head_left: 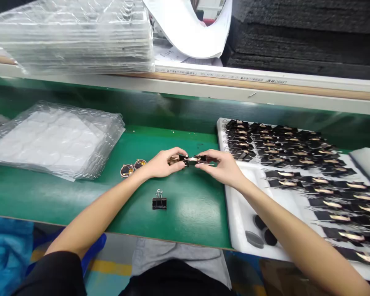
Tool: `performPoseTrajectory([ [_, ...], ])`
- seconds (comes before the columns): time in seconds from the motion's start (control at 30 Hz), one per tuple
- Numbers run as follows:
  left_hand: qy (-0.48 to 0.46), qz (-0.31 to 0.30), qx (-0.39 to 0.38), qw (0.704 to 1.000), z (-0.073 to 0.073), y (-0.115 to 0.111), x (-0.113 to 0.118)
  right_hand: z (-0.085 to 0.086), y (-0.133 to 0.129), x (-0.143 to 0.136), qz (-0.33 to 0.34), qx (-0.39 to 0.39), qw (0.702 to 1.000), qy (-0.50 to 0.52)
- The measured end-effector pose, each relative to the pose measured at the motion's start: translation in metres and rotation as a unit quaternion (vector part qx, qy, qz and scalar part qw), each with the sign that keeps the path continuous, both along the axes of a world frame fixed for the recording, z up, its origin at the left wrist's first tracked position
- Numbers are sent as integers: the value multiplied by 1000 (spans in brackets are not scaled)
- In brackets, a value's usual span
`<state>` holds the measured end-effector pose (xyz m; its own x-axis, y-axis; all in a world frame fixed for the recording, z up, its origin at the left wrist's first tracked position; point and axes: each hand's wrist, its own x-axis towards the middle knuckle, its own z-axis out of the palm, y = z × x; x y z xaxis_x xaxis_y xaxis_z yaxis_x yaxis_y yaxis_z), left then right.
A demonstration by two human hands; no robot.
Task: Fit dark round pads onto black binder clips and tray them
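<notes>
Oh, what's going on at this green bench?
A person is holding a small clipped part between the left hand and the right hand, over the green bench. One black binder clip lies loose, nearer the person. Two round pieces lie beside the left forearm. On the right, similar-looking clipped pieces sit in rows on white trays.

Held piece (192, 160), between left hand (162, 164) and right hand (225, 167): was black, pale gold at centre. Counter (191, 218), beneath both: was plain green. Binder clip (159, 203), nearer the wearer than left hand: was black, silver-handled. Tray (238, 213), right of the right hand: was white.
</notes>
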<state>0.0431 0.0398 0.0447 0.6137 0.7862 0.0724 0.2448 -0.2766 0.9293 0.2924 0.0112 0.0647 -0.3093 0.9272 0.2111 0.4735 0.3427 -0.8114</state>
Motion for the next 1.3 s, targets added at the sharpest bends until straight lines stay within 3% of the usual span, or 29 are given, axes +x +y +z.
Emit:
performPoseTrajectory([
  [0.07,26,-6,18,999,-1,-1,-1,-1,-1,0,-9,-39,999,10],
  [0.3,57,-36,-55,996,4,-2,2,-3,0,2,25,-164,986,31],
  [0.47,104,-27,-21,994,1,-3,0,0,-8,-7,65,-61,996,-30],
  [0.6,57,-66,-21,996,-6,-4,0,28,-26,-1,94,1,987,-133],
  [0.67,-8,-80,-48,996,-8,-3,2,52,-41,19,79,29,983,-160],
  [0.77,-23,-38,-70,997,-9,-3,5,88,-68,74,8,70,983,-171],
  [0.87,21,-8,-65,998,-8,-2,7,101,-93,144,-70,82,972,-210],
  [0.93,46,-11,-52,998,-7,-2,9,90,-106,185,-109,77,964,-229],
  [1.03,77,-7,-30,997,-6,-2,11,55,-120,224,-161,48,947,-274],
  [1.17,84,-6,-43,996,-6,-2,12,15,-126,238,-202,41,919,-336],
  [1.3,90,-6,-54,995,-5,-2,11,8,-123,235,-214,43,903,-369],
])
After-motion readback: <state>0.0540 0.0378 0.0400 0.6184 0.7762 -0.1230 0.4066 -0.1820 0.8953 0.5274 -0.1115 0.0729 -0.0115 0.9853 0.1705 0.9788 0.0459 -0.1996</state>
